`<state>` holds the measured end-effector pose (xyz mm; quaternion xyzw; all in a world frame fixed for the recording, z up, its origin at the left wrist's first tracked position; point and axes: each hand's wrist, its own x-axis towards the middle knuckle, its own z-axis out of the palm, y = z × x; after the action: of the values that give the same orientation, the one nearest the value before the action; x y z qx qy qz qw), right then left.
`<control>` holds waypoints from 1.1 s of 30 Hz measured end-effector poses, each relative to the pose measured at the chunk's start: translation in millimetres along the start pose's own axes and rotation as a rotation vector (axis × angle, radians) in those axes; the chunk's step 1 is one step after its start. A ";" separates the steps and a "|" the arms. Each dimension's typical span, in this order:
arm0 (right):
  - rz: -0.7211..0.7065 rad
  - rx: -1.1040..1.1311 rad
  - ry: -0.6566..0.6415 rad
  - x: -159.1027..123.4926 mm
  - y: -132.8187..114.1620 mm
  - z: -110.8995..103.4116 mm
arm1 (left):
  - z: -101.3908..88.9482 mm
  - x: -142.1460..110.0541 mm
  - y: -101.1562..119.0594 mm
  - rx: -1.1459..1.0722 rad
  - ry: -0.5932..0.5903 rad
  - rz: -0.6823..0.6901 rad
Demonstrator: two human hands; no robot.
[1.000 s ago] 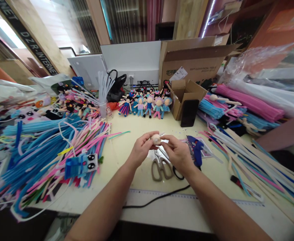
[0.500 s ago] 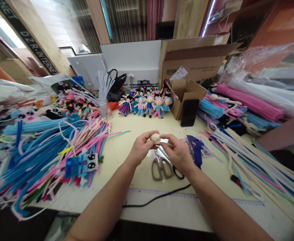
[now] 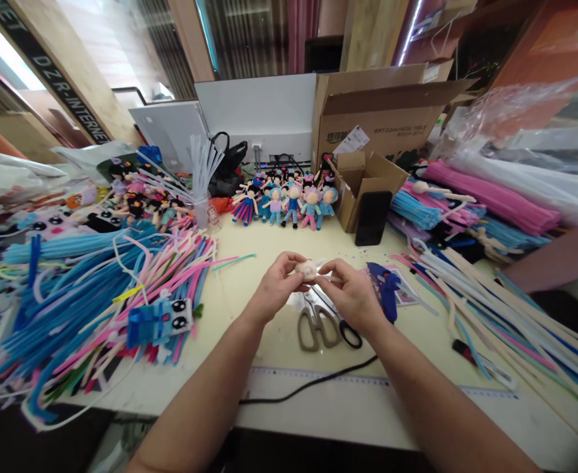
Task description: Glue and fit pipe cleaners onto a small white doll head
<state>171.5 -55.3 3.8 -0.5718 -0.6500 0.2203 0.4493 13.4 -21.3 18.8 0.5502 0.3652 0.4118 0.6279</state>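
A small cream ball of coiled pipe cleaner (image 3: 307, 270) is held over the middle of the table. My left hand (image 3: 275, 289) grips it from the left between thumb and fingers. At its right side, my right hand (image 3: 351, 295) is closed in a pinch on a thin cream strand that appears to come off the ball. Just below my hands lie grey-handled scissors (image 3: 317, 327), their blades pointing away, beside a black handle loop (image 3: 351, 336). A blue glue gun (image 3: 389, 292) rests right of my right hand, on a printed card.
Piles of coloured pipe cleaners lie left (image 3: 82, 289) and right (image 3: 510, 309). Small finished dolls (image 3: 293, 203) stand at the back, near cardboard boxes (image 3: 377, 118) and a dark phone (image 3: 372, 218). A ruler (image 3: 318, 376) and a black cord (image 3: 309, 389) cross the front.
Both hands stay near the same spot with the ball. My right fingers have shifted slightly on the strand, and the ball appears turned a little. The view has moved slightly.
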 end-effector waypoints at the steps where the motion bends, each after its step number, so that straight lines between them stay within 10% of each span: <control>1: 0.009 0.003 0.001 0.2 -0.4 -0.4 | -0.4 0.3 -0.5 0.006 -0.003 -0.005; 33: -0.138 -0.103 0.023 1.7 3.1 5.2 | -3.7 1.6 -4.6 0.185 -0.037 -0.042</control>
<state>169.0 -51.7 -0.7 -0.5505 -0.6933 0.1483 0.4408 11.2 -18.6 13.8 0.6059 0.4013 0.3528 0.5894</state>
